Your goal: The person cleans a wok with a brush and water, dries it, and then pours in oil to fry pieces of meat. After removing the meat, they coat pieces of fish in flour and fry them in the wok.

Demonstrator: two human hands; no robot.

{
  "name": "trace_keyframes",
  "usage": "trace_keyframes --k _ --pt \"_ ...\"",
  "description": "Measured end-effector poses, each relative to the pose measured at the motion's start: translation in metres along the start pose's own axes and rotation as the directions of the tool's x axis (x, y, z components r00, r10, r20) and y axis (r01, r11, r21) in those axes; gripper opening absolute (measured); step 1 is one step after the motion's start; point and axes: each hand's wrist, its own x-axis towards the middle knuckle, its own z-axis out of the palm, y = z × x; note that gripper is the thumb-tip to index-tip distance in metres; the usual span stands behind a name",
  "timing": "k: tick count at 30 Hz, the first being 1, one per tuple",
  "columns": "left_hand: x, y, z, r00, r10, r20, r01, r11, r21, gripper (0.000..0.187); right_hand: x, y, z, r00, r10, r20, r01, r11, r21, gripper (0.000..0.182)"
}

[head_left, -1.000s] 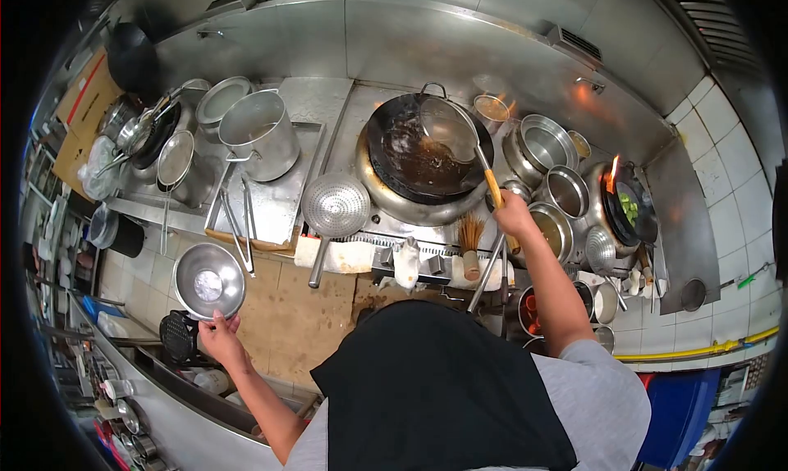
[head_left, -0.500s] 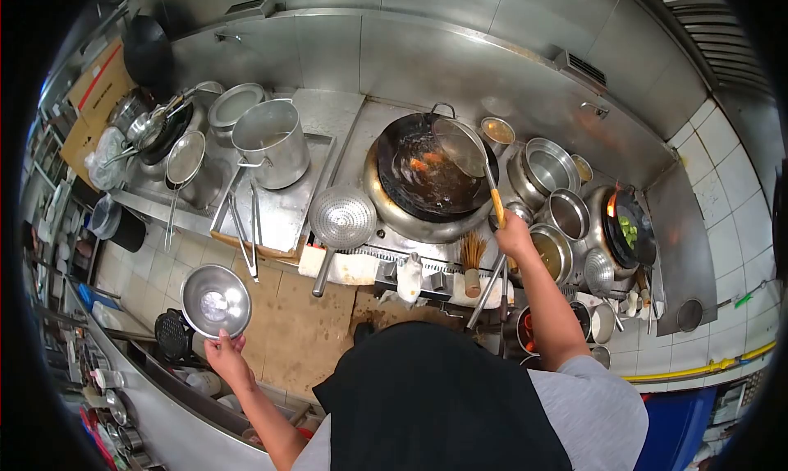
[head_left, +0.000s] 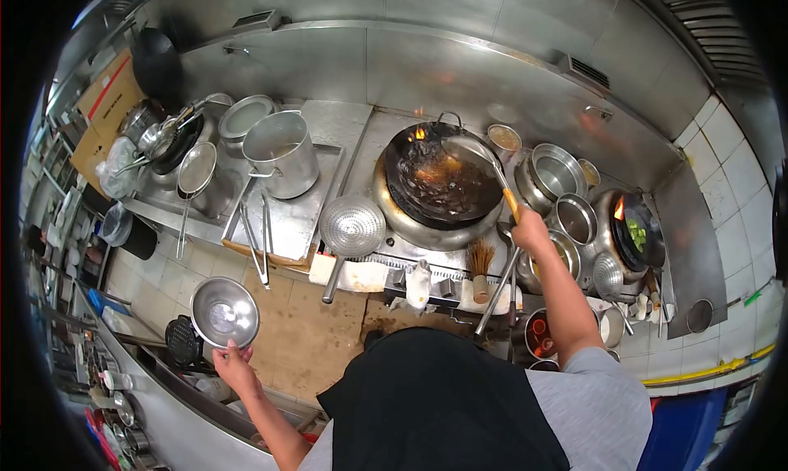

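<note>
My left hand (head_left: pixel 236 368) is closed on the near rim of a shiny metal bowl (head_left: pixel 225 311), held over the floor with no food visible in it. In my right hand (head_left: pixel 532 231) is the wooden handle of a wire-mesh skimmer (head_left: pixel 506 194). Its mesh head tilts into the right side of a black wok (head_left: pixel 397 184) of dark, bubbling oil. Orange pieces show blurred under the oil, and a small flame rises at the wok's far left edge. Below my right forearm, a bamboo wok brush (head_left: pixel 479 266) stands at the stove's front.
A perforated ladle (head_left: pixel 353 225) rests left of the wok, with tongs (head_left: pixel 264 233) and a tall pot (head_left: pixel 283 159) beyond. Several metal pots (head_left: pixel 556 169) stand to the right. Farther right, a second wok (head_left: pixel 648 229) holds green vegetables beside a flame.
The skimmer head has dipped lower toward the oil, and the orange pieces are less distinct. A flame has appeared at the wok's far edge. The bowl stays in my left hand.
</note>
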Motion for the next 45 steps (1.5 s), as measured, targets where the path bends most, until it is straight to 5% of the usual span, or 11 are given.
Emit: trace_keyframes --k 10,16,21,24,26,27,38,45 --pt "-0.016 -0.002 -0.006 1.000 -0.017 -0.022 0.018 1.000 0.017 0.027 -0.032 0.000 -0.031 0.996 -0.072 -0.048 0.069 0.997 -0.042 0.065" --pt "-0.031 0.009 0.006 1.000 0.012 0.003 -0.013 0.998 0.062 0.024 -0.034 0.000 -0.004 0.964 -0.265 0.026 0.236 0.895 0.378 0.056" --pt "-0.052 0.018 0.019 0.999 0.011 0.032 -0.015 0.993 0.118 0.022 0.002 -0.002 0.059 0.977 -0.206 0.052 0.178 0.927 0.330 0.051" --pt "-0.072 0.027 0.026 0.999 0.015 0.038 -0.019 0.993 0.116 0.022 0.012 -0.002 0.075 0.987 -0.159 0.009 0.138 0.882 0.452 0.049" --pt "-0.083 0.026 0.019 1.000 0.009 0.024 -0.012 0.994 0.108 0.022 0.011 0.003 0.088 0.966 -0.056 -0.253 0.187 0.826 0.531 0.045" --pt "-0.091 0.029 0.017 1.000 0.009 0.017 -0.011 0.994 0.112 0.022 0.014 0.007 0.086 0.958 -0.040 -0.283 0.182 0.850 0.495 0.060" --pt "-0.132 0.017 -0.023 0.993 -0.061 -0.100 0.075 0.986 0.147 0.022 -0.019 0.032 0.018 0.998 -0.057 0.004 0.052 0.941 0.333 0.060" --pt "-0.106 -0.009 -0.060 0.981 -0.119 -0.152 0.143 0.977 0.157 0.019 -0.043 0.022 0.031 0.991 -0.072 -0.114 0.110 0.920 0.376 0.061"
